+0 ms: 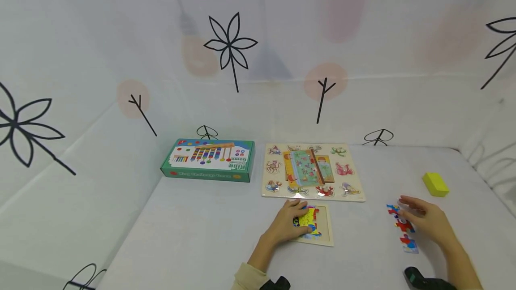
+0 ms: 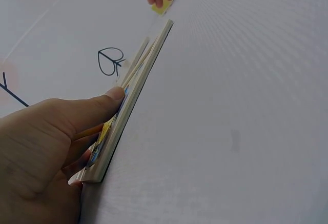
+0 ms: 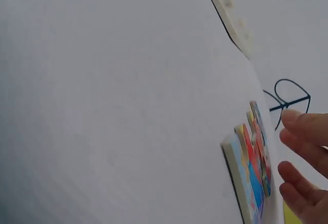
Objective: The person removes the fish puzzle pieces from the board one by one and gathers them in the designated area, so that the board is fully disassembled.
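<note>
My left hand [image 1: 285, 222] rests over a small jigsaw puzzle in a wooden tray [image 1: 326, 232], its thumb and fingers spread on the puzzle's mostly yellow picture [image 1: 309, 218]. The left wrist view shows the thumb [image 2: 110, 100] touching the puzzle near the tray's edge; the other fingers are partly hidden behind it. Several loose jigsaw pieces [image 1: 410, 244], red and blue, lie in a rough column to the right. Beside and above that column hovers my right hand [image 1: 433, 220], fingers loosely bent and apart. In the right wrist view its fingertips stand clear of the stacked-looking pieces [image 3: 260, 152] and hold nothing.
A yellow block [image 1: 435, 184] sits beyond my right hand. Behind the tray lies a large animal peg board [image 1: 274, 178] with smaller puzzle boards [image 1: 306, 167] stacked on it. At the back left is a green game box [image 1: 207, 160]. Patterned cloth walls border the table.
</note>
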`<state>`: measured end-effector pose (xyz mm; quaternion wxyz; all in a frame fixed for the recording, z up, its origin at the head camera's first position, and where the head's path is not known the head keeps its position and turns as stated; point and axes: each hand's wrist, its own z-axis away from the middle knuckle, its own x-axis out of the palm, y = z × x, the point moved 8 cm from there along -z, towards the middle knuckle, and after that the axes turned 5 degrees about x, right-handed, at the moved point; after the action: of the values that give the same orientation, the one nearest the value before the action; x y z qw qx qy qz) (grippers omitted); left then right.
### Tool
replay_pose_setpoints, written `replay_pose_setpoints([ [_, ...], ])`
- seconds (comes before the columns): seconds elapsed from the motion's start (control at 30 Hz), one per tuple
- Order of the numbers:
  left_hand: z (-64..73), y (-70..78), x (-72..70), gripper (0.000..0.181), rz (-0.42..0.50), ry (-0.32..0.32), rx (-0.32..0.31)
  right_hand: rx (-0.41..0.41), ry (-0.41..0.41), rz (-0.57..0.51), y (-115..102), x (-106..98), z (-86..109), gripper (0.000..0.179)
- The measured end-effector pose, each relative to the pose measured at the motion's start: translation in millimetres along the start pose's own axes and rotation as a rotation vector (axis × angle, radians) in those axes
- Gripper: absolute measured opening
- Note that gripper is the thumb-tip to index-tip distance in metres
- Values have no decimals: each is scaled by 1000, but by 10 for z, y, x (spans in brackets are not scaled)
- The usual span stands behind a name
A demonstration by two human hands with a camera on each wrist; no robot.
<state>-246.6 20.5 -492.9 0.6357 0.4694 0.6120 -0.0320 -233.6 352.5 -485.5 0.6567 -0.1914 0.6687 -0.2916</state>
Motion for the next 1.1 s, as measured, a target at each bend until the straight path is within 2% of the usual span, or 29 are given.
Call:
replay_pose_setpoints([
  [0.1, -1, 0, 2, 53, 10, 3, 1, -17, 97, -11, -134, -13, 69, 48],
  [0.2, -1, 2, 3, 54, 19, 9, 1, -76, 199, -72, -344, -9, 153, 43],
  [0.33, -7, 5, -8, 55, 22, 18, 1, -185, 238, -167, -696, 120, 249, 37],
  [0.57, 12, -3, -13, 55, 48, 10, -5, -301, 158, -236, -1174, 541, 322, 33],
  [0.83, 3, -4, 0, 55, 25, -20, -6, -359, 39, -268, -1463, 914, 358, 39],
  [1.0, 9, 3, -17, 56, 26, -44, 20, -332, -111, -226, -1555, 1118, 404, 40],
  [1.1, 24, -7, -17, 58, 22, -65, 25, -305, -147, -193, -1577, 1181, 431, 42],
])
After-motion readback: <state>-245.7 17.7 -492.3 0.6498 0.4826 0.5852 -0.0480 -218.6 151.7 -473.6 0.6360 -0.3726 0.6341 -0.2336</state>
